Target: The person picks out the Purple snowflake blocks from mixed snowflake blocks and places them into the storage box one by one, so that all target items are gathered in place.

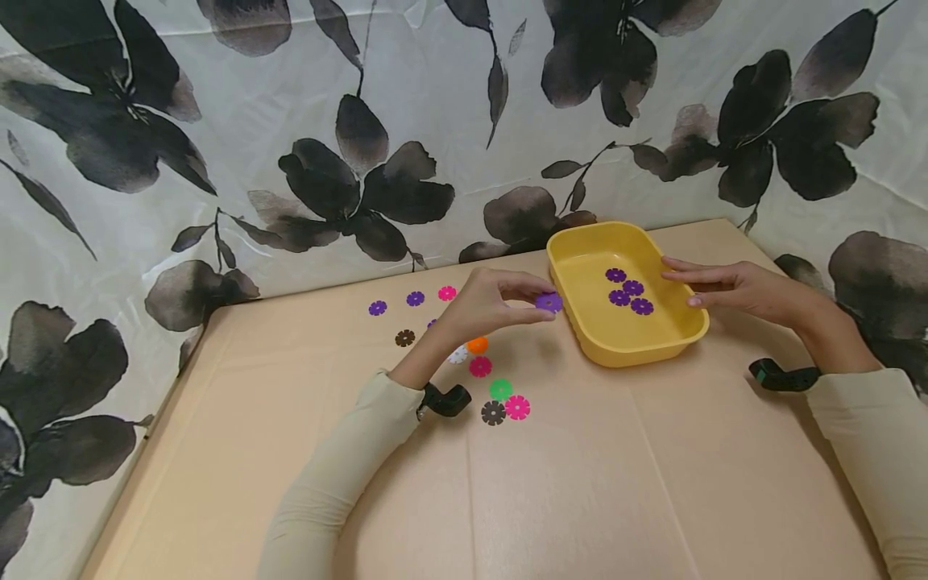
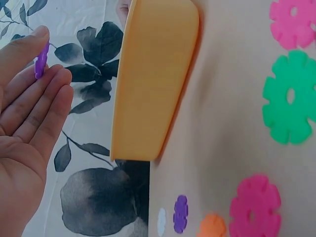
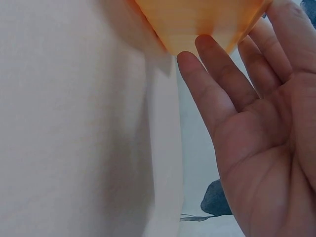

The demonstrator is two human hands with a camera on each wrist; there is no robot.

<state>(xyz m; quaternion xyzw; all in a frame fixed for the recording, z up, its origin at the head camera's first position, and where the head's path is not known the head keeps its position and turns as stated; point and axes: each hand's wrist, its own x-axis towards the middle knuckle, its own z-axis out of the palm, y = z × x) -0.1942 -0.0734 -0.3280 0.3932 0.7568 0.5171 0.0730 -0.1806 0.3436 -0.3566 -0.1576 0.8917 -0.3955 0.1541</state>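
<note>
My left hand (image 1: 496, 302) pinches a purple flower-shaped disc (image 1: 548, 302) between thumb and fingertips, beside the left rim of a yellow plastic tray (image 1: 652, 353). In the left wrist view the disc (image 2: 42, 61) is seen nearly edge-on, away from the tray's outer wall (image 2: 153, 79). Inside the tray lie several purple discs (image 1: 619, 298), grouped together. At the tray's right side, my right hand (image 1: 754, 294) holds the rim. From the right wrist view, fingertips (image 3: 188, 60) reach the outside of the tray wall (image 3: 197, 22).
Left of the tray, several loose discs are spread on the beige table (image 1: 565, 483): purple (image 1: 416, 299), brown (image 1: 404, 338), orange (image 1: 477, 345), green (image 1: 500, 390), pink (image 1: 518, 408) and black (image 1: 494, 413). Some are partly behind the left forearm. A flower-patterned cloth (image 1: 464, 105) hangs behind the table.
</note>
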